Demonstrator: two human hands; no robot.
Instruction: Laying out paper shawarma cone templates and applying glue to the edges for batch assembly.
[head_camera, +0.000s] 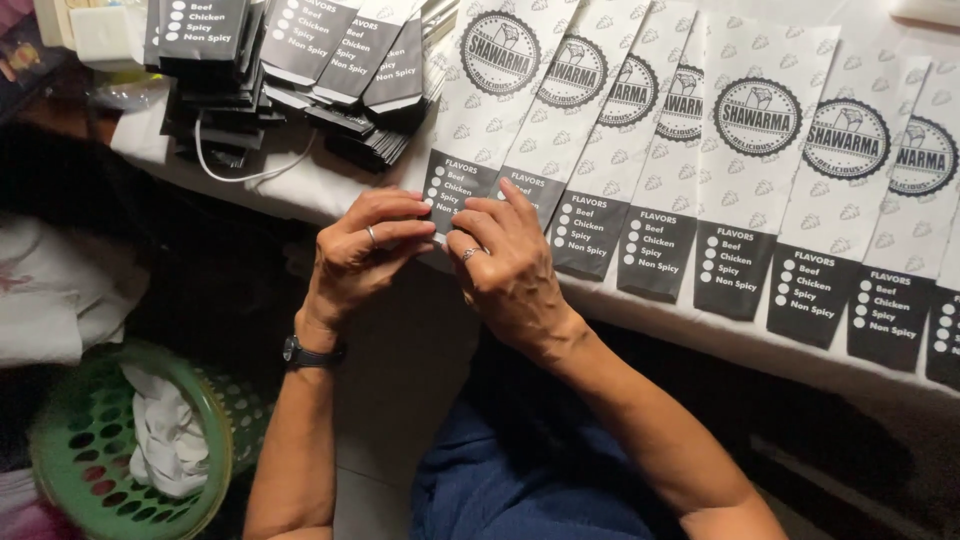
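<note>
Several long white paper sleeves (745, 170) with a round dark emblem and a black lower panel lie side by side, overlapping, along the table's front edge. My left hand (362, 250) and my right hand (505, 265) meet at the black bottom end of the leftmost sleeve (478, 110). The fingers of both hands pinch that lower edge where it hangs over the table rim. A ring shows on each hand, and a dark watch is on my left wrist.
A pile of folded sleeves (290, 60) lies fanned at the back left, with a white cord (240, 172) below it. The table wears a white cloth (330, 190). A green plastic basket (110, 450) holding white rags stands on the floor at lower left.
</note>
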